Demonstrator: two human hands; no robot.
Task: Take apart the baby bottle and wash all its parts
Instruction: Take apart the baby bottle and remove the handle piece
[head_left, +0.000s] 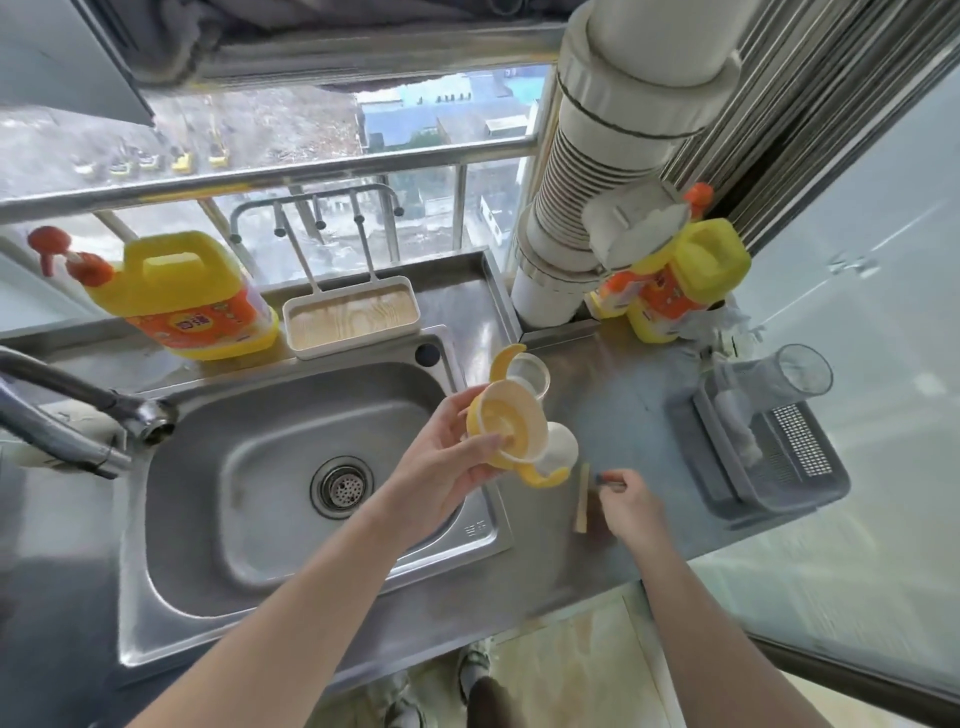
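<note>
My left hand (441, 467) holds the yellow bottle collar (511, 431) with its two curved handles over the sink's right rim; my thumb rests in its pale inner ring. A clear cap (530, 374) lies on the counter just behind it. A white rounded part (563, 447) shows at the collar's right side; I cannot tell whether it is attached. My right hand (631, 506) is low on the counter, fingertips pinched on a thin blue-grey rod (605, 479), beside a wooden stick (582, 499).
The steel sink (208, 519) with its drain lies below my left arm, and the faucet (130, 415) reaches in from the left. A yellow detergent jug (182, 291) and a white tray (353, 317) stand behind the sink. A grey drying basket (769, 457) holds a clear cup on the right.
</note>
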